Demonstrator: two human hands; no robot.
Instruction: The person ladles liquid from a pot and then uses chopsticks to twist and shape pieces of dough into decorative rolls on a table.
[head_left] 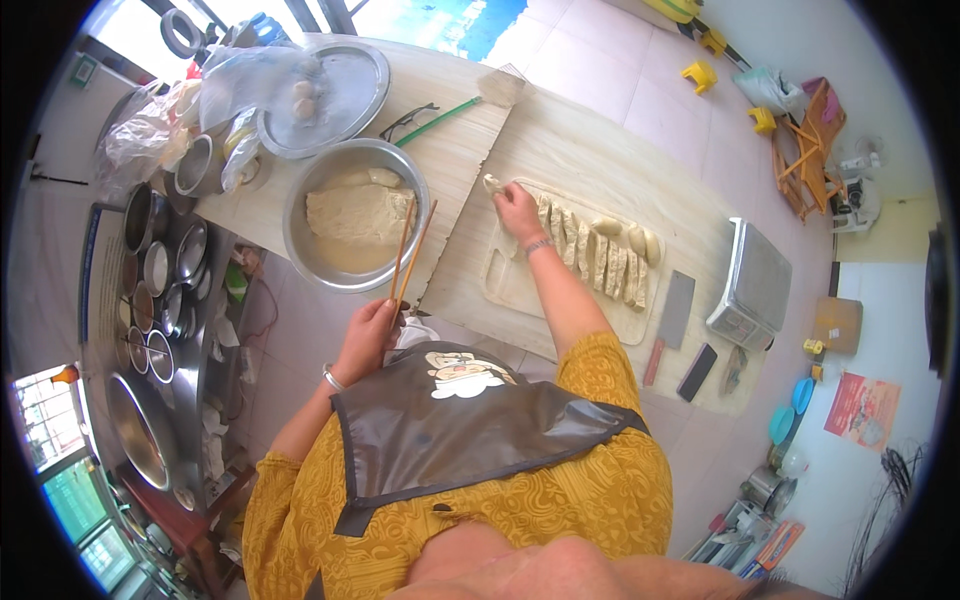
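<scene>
Head: cleaver (677, 308) lies between dough strips (599, 262) and scale (750, 268).

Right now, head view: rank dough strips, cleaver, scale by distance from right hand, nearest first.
1. Dough strips: on the board, just right of the right hand.
2. Cleaver: right of the board.
3. Scale: farther right, past the cleaver.

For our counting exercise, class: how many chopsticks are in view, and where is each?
2. The left chopstick and the right chopstick are both held in the left hand, upper ends at the metal basin. Others could be hidden.
</scene>
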